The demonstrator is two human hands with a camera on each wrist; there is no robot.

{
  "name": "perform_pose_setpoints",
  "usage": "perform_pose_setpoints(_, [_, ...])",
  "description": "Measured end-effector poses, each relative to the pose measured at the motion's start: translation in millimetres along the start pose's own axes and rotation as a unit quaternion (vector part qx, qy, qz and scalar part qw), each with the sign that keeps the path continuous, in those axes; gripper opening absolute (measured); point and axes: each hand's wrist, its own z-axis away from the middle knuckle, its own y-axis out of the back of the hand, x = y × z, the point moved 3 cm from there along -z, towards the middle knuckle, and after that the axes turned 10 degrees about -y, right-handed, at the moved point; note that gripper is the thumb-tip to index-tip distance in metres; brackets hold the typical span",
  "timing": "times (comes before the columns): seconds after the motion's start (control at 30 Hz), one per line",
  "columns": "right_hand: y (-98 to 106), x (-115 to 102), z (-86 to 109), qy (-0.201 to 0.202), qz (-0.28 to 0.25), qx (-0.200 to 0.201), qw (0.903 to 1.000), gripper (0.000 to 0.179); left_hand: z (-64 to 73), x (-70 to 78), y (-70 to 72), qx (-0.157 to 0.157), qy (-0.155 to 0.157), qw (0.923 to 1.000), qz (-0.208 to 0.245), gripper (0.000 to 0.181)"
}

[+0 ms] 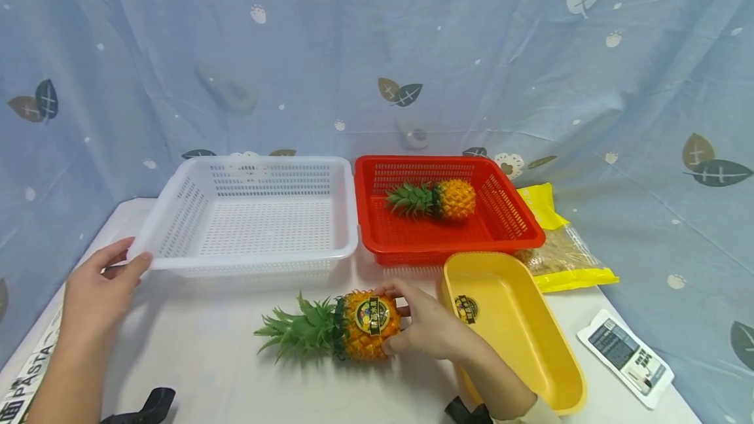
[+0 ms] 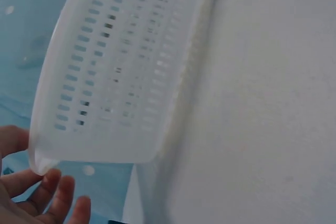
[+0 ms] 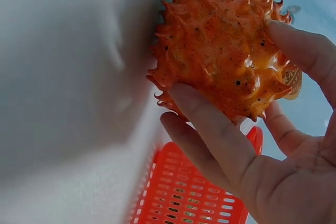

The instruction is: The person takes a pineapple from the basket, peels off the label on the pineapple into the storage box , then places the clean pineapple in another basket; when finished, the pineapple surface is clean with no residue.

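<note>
A pineapple [image 1: 368,322] with a round sticker lies on its side on the white table, its green leaves pointing left. My right hand [image 1: 427,322] grips its bottom end; in the right wrist view the fingertips [image 3: 197,100] press on the spiky orange skin. At the left, my left hand [image 1: 103,290] pinches the front left corner of a white plastic basket [image 1: 250,262], with the rim between thumb and fingers in the left wrist view. Nothing lies inside that basket. A second pineapple [image 1: 456,199] lies in the red basket [image 1: 436,241] beside it.
A yellow tray [image 1: 530,345] with a sticker inside stands right of my right hand. Behind it lies a yellow-edged clear bag [image 1: 568,257]. A white packet [image 1: 626,358] is at the far right, and a PASTA package [image 1: 35,371] at the left edge. A blue curtain [image 1: 330,51] hangs behind.
</note>
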Motion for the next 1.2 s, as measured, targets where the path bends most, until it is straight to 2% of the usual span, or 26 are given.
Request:
perform_pose_setpoints(0.37, [2.7, -9.5, -10.5, 0.005, 0.018, 0.008, 0.9998, 0.065, -4.1, 2.2, 2.3, -0.019, 0.016, 0.9994, -0.026, 0.076])
perform_pose_setpoints(0.53, [4.2, -10.1, -14.4, -0.001, 0.023, -0.002, 0.9997, 0.064, -2.2, 5.4, 2.7, -0.021, 0.021, 0.999, -0.033, 0.074])
perform_pose_setpoints(0.67, [5.2, -10.5, -16.2, 0.005, 0.028, -0.008, 0.9996, 0.064, -0.6, 12.4, 2.6, -0.011, 0.024, 0.9994, -0.024, 0.071])
perform_pose_setpoints(0.77, [5.9, -10.3, -16.9, 0.004, 0.029, -0.01, 0.9995, 0.064, 0.4, 21.4, 1.1, 0.019, 0.015, 0.9997, -0.01, 0.066])
perform_pose_setpoints(0.9, [6.8, -9.3, -18.1, -0.001, 0.03, -0.014, 0.9995, 0.065, 4.0, 41.5, -6.2, 0.073, -0.026, 0.997, 0.004, 0.057])
perform_pose_setpoints(0.97, [7.3, -8.6, -18.6, -0.002, 0.03, -0.014, 0.9994, 0.065, 7.4, 53.9, -11.1, 0.088, -0.06, 0.9943, 0.003, 0.053])
perform_pose_setpoints(1.1, [7.7, -8.3, -19.0, -0.004, 0.025, -0.015, 0.9996, 0.065, 16.6, 75.2, -18.9, 0.108, -0.129, 0.9858, -0.003, 0.048])
perform_pose_setpoints(1.2, [7.6, -8.7, -18.5, -0.004, 0.021, -0.017, 0.9996, 0.066, 24.9, 89.7, -24.2, 0.116, -0.187, 0.9754, -0.001, 0.045])
